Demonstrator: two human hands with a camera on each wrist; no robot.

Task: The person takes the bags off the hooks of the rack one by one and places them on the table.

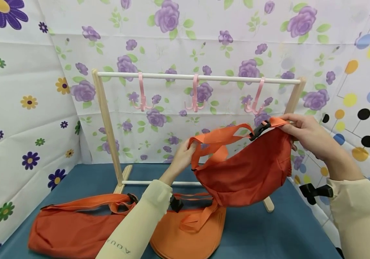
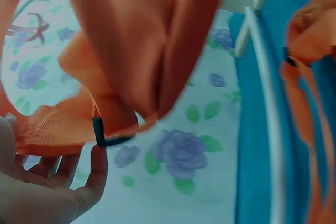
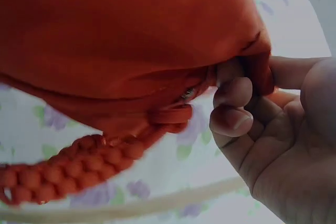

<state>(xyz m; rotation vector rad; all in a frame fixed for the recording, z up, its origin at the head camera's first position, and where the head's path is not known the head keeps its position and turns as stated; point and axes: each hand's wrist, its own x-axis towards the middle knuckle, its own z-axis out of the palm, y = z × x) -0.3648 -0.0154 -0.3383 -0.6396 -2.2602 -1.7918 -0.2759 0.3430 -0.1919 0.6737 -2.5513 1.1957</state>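
A red-orange shoulder bag [image 1: 246,172] hangs in the air between both hands, in front of the rack. At its left end my left hand [image 1: 183,156] pinches the bright orange strap [image 1: 223,138]; the left wrist view shows the webbing [image 2: 52,124] between thumb and fingers. My right hand [image 1: 311,136] grips the bag's upper right corner, near a black buckle [image 1: 260,130]. In the right wrist view, fingers curl onto the bag's end, and a braided red-orange handle [image 3: 73,169] dangles below the bag. The bag hides part of the rack's base.
A wooden rack with a white top rail [image 1: 172,76] carries three pink hooks [image 1: 142,93]. On the blue table [image 1: 269,237] lie another red-orange bag [image 1: 71,230] at left and an orange rounded bag [image 1: 188,233] at front middle. Patterned curtains [image 1: 16,118] surround the table.
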